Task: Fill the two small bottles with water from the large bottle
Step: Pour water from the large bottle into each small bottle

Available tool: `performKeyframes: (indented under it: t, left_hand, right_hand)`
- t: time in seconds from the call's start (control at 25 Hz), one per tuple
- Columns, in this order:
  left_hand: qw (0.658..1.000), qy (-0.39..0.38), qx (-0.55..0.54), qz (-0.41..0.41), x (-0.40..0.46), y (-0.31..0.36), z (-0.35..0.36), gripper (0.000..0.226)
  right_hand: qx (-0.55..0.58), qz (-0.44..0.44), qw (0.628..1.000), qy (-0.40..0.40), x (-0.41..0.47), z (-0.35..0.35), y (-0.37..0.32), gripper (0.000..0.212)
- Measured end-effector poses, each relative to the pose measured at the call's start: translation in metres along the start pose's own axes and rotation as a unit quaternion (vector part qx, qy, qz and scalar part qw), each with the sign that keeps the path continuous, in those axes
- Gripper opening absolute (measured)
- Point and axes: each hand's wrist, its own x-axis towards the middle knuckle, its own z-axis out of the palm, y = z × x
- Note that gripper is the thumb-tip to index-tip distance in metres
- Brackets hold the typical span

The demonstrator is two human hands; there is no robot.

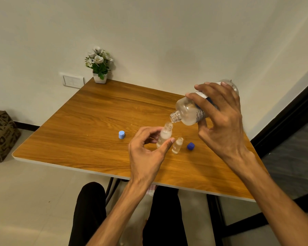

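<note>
Dark-trousered knees [89,210] sit nearest, under the table [96,112] edge. Above them the left hand [148,150] pinches the taller small bottle [164,134] upright between thumb and fingers. From the right, the right hand [220,118] grasps the large bottle [190,110], tipped so its long axis slopes down-left and its mouth hangs just over the small neck. Just beside stands the second small bottle [177,145], open, with little in it; it is the likely next target. A dark blue cap [190,146] lies near it, a pale blue cap [121,134] well apart.
</note>
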Motion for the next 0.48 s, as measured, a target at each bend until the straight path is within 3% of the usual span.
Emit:
performKeyframes:
  t: [0.48]
  left_hand:
    - [1.000, 0.003, 0.004, -0.003, 0.0005, -0.0012, -0.0008, 0.035]
  right_hand:
    - [-0.007, -0.011, 1.000, -0.006, 0.0029, -0.0014, -0.0003, 0.063]
